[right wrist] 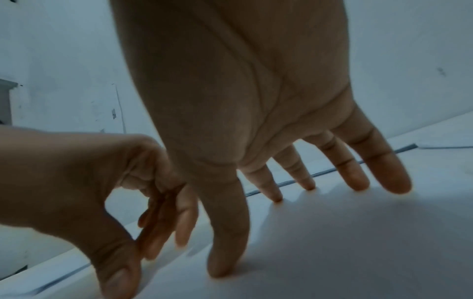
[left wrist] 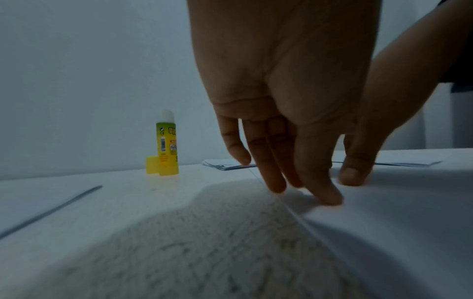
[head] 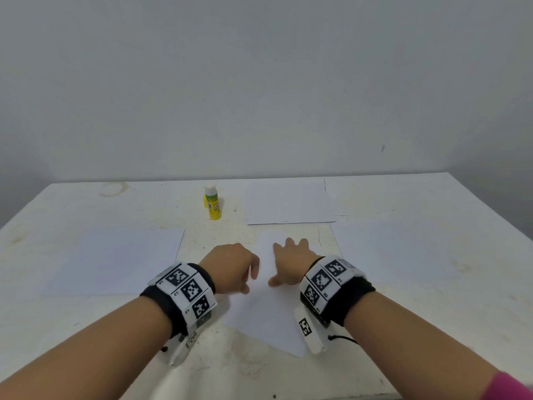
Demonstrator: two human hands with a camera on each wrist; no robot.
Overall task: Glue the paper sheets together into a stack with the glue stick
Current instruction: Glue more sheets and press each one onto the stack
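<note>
Here, at centre frame, right hand [head: 291, 262] splays flat, pinning the middle sheet [head: 269, 316] (likely for alignment) while left hand [head: 232, 267] fingertips [left wrist: 330, 197] press its edge

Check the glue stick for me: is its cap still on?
No, the glue stick stands uncapped, white tip bare, with its yellow cap on the table beside it.

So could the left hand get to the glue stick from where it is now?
Probably yes: the glue stick stands uncapped beyond the left hand, with only bare table between them.
</note>
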